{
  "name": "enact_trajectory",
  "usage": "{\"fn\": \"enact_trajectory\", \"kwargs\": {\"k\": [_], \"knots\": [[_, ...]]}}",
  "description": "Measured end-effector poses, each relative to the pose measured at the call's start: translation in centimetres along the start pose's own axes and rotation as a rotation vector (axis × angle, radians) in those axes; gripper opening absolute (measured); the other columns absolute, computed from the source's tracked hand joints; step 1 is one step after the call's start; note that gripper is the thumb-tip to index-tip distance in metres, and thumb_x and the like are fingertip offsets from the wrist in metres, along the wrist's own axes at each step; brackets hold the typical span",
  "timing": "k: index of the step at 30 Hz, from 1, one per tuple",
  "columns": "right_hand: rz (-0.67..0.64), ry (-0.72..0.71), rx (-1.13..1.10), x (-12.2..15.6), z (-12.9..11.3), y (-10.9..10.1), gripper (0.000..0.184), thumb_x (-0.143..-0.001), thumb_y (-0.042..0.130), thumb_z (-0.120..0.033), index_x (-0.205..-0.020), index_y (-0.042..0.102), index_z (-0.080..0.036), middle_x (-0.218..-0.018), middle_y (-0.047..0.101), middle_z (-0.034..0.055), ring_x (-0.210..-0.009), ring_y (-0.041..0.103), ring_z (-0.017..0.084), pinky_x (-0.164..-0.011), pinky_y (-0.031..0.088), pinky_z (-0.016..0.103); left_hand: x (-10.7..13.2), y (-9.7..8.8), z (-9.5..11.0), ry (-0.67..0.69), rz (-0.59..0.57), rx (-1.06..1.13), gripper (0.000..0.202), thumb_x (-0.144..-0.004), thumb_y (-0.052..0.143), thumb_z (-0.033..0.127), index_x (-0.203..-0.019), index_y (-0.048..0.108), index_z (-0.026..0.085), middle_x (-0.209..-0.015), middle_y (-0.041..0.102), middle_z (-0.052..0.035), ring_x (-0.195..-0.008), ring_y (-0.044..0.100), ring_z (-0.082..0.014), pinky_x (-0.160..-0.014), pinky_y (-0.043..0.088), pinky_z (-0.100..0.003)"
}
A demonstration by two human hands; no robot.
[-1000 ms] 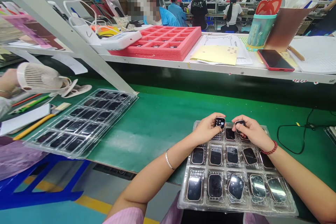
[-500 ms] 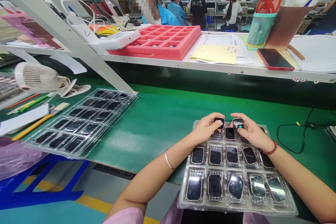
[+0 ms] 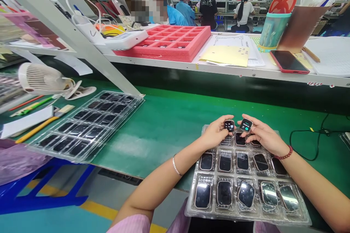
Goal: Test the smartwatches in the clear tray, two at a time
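My left hand pinches a small square smartwatch body by its edges, and its screen is lit with small icons. My right hand holds a second smartwatch body between fingertips and thumb, its lit screen showing a green mark. The two watches are close together but apart, just above the far edge of a clear plastic blister tray. That tray holds several dark-screened watch bodies in rows of pockets. My fingers hide part of the far row.
A second clear tray of dark watches lies on the green bench mat to the left, near a small white fan and pens. A black cable curves on the right. Above, a shelf carries a red foam tray, papers and a phone.
The right hand has raised its watch and turned the lit screen upward. Both watches are now held slightly higher and closer to level, and the left one has stayed in about the same place.
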State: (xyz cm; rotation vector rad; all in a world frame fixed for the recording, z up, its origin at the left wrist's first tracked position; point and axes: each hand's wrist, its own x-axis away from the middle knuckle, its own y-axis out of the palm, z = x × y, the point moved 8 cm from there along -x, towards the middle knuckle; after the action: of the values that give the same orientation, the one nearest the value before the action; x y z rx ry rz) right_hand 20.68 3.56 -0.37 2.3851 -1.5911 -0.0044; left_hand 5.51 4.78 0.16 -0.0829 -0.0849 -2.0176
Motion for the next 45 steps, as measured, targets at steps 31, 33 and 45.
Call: {"fn": "enact_trajectory", "kwargs": {"k": [31, 33, 45], "knots": [[-0.033, 0.038, -0.043, -0.08, 0.13, 0.0, 0.042, -0.085, 0.064, -0.036, -0.124, 0.057, -0.025, -0.123, 0.061, 0.009, -0.083, 0.067, 0.016, -0.07, 0.059, 0.029, -0.17, -0.18, 0.16, -0.063, -0.018, 0.151, 0.045, -0.085, 0.055, 0.031, -0.127, 0.054, 0.017, -0.117, 0.063, -0.0131, -0.077, 0.065, -0.0139, -0.056, 0.044, -0.021], [-0.041, 0.022, -0.032, -0.04, -0.13, 0.16, 0.038, -0.086, 0.061, -0.039, -0.12, 0.059, -0.023, -0.115, 0.063, 0.009, -0.079, 0.066, 0.016, -0.065, 0.057, 0.027, -0.2, -0.37, 0.14, -0.058, -0.001, 0.111, 0.04, -0.084, 0.056, 0.035, -0.119, 0.059, 0.016, -0.106, 0.067, -0.0113, -0.069, 0.064, -0.0121, -0.051, 0.041, -0.02], [0.022, -0.029, 0.272, -0.1, -0.33, 0.49, 0.041, -0.074, 0.058, -0.011, -0.113, 0.05, -0.022, -0.099, 0.064, 0.0036, -0.063, 0.056, 0.01, -0.052, 0.047, 0.023, -0.12, 0.23, 0.47, 0.04, -0.033, 0.042, 0.049, -0.069, 0.055, 0.001, -0.116, 0.054, 0.014, -0.101, 0.067, -0.0088, -0.085, 0.063, -0.014, -0.084, 0.047, -0.032]]}}
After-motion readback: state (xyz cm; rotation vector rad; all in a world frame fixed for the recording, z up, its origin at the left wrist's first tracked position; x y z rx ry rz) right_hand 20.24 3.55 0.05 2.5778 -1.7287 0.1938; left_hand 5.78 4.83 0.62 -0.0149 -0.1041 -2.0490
